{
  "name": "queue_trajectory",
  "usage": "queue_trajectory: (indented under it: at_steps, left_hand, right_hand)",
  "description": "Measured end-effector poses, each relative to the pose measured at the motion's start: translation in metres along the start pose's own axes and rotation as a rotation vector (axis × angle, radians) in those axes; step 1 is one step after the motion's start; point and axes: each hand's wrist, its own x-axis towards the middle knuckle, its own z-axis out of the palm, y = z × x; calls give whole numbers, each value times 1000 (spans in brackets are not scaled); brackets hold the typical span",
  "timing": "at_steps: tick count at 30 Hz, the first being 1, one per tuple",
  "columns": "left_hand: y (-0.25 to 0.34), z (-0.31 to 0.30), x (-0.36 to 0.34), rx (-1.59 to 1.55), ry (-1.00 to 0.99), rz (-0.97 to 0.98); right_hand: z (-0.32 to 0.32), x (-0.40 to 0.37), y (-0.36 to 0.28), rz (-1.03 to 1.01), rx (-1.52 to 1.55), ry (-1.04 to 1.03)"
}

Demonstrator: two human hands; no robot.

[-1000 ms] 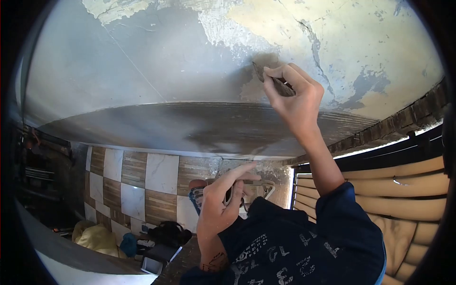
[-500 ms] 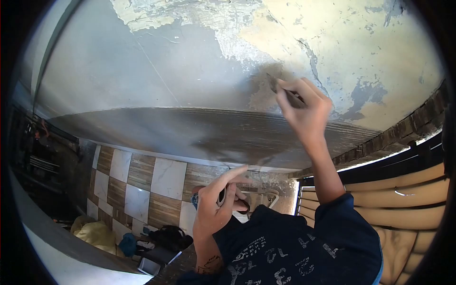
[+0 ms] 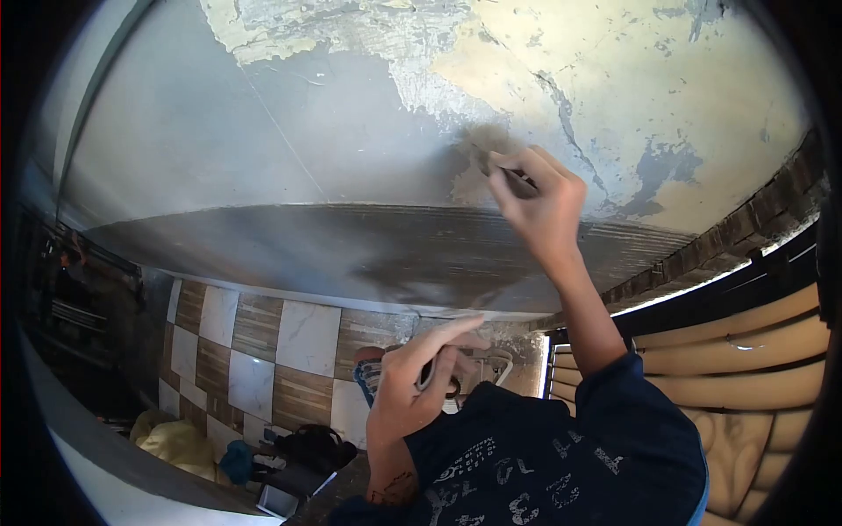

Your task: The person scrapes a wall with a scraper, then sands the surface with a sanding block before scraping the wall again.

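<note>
My right hand (image 3: 554,200) is raised at the wall (image 3: 368,149), its fingers closed around a dark scraper (image 3: 519,182). The scraper's tip meets the wall at a rough brownish patch (image 3: 481,138), beside peeling cream paint and bare grey plaster. Lower down, in front of my body, my left hand (image 3: 405,386) is curled with its forefinger stretched forward. Between its thumb and fingers sits a small dark object with a pale edge (image 3: 428,373); its kind is mostly hidden by the hand.
A dark ribbed band (image 3: 307,237) runs along the wall's lower part. Below lies a floor of white and wood-look tiles (image 3: 250,386). A yellow cloth or bag (image 3: 180,445) and dark items (image 3: 311,447) lie at lower left. Tan padded panels (image 3: 728,394) stand at right.
My right hand has moved slightly left and down across the wall with the scraper. My left hand has shifted a little to the right, and the view has tilted slightly.
</note>
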Motion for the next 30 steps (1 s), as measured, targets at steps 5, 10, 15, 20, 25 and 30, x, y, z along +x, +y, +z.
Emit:
queue_trajectory:
  at_steps: [5,10,15,20,25,30]
  left_hand:
    - [11,8,9,-16,9,-30]
    - [8,-3,3,8,67,-70]
    - [4,8,9,-33,-12,28]
    - [5,3,12,10,35,18]
    - [13,4,13,14,-32,68]
    - [7,-10,6,74,89,-47]
  right_hand:
    - [29,-2,13,-13,75,-32]
    - [2,-2,-4,108,17,45]
    - [-2,-1,5,46,-22,10]
    - [-10,4,-2,110,63,47]
    - [6,5,0,39,80,-20]
    - [16,9,9,138,198,-4]
